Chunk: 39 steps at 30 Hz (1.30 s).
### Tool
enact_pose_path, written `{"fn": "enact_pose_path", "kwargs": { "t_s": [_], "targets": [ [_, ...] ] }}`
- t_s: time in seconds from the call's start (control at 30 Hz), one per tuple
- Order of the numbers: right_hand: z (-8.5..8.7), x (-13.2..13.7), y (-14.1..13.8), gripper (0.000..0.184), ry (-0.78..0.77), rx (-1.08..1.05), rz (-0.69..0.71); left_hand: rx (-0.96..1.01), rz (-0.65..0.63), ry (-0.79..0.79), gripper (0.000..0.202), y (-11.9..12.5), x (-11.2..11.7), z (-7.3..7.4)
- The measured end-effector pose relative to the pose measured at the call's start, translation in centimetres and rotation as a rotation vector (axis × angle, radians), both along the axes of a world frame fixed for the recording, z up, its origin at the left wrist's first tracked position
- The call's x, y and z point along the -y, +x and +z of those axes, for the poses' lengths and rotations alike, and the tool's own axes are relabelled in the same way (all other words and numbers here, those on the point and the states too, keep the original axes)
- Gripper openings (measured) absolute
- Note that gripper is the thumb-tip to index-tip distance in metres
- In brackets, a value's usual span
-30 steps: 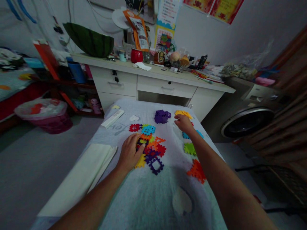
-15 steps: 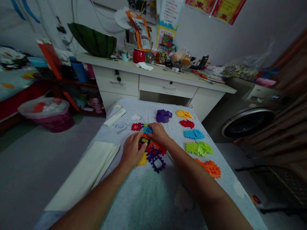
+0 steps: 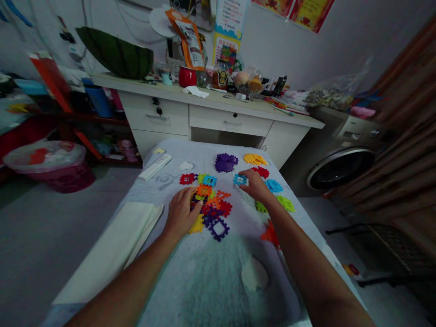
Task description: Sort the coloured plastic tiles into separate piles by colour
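Note:
A mixed heap of coloured plastic puzzle tiles [image 3: 213, 211] lies in the middle of a cloth-covered table [image 3: 204, 281]. My left hand [image 3: 182, 215] rests on the heap's left side, fingers curled over the tiles. My right hand [image 3: 254, 184] holds a light blue tile [image 3: 239, 180] in its fingertips, just right of the heap. Sorted piles sit along the right: purple [image 3: 225, 162], yellow [image 3: 255, 159], red [image 3: 261, 171], blue [image 3: 274, 185], green [image 3: 285, 203] and orange [image 3: 269, 234], the last partly hidden by my right forearm.
A white remote [image 3: 155, 166] and a folded cream cloth [image 3: 112, 247] lie at the table's left. Behind stands a cluttered white desk [image 3: 211, 116] with a watermelon half [image 3: 116, 54]. A washing machine [image 3: 340, 154] is to the right, a pink bin [image 3: 51, 165] to the left.
My right hand went from the far piles to the mixed heap, picked up a light blue tile and has carried it right. My left hand stayed on the heap.

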State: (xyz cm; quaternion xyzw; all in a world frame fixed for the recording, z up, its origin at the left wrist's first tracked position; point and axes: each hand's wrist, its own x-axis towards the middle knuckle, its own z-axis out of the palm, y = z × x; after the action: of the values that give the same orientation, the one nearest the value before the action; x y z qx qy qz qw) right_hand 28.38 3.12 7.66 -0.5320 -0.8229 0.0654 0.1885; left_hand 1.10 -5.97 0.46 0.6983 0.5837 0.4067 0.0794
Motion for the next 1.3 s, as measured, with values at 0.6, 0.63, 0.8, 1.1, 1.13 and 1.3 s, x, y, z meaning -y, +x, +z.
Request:
{"fn": "enact_pose_path", "kwargs": {
  "t_s": [0.6,0.63,0.8,1.1,1.13,1.3],
  "targets": [
    [-1.1,-0.5,12.5,0.035,-0.092,0.194,-0.51,-0.02,0.005,-0.021,0.039,0.0,0.0,-0.3],
    [-1.0,-0.4,12.5,0.035,-0.094,0.206,-0.517,-0.019,0.005,-0.022,0.039,0.0,0.0,-0.3],
    [0.5,0.2,10.0,0.035,-0.02,0.23,-0.499,-0.01,-0.002,-0.022,0.039,0.0,0.0,-0.1],
    [0.8,1.2,-3.1,0.032,-0.099,0.08,0.016,0.024,0.007,-0.026,0.039,0.0,0.0,0.0],
    [0.5,1.2,-4.4,0.032,-0.106,0.078,0.053,0.024,0.007,-0.023,0.039,0.0,0.0,0.0],
    [-1.0,0.0,-8.8,0.046,-0.102,0.068,0.102,0.017,0.004,-0.032,0.038,0.0,0.0,0.0]
  ]
}}
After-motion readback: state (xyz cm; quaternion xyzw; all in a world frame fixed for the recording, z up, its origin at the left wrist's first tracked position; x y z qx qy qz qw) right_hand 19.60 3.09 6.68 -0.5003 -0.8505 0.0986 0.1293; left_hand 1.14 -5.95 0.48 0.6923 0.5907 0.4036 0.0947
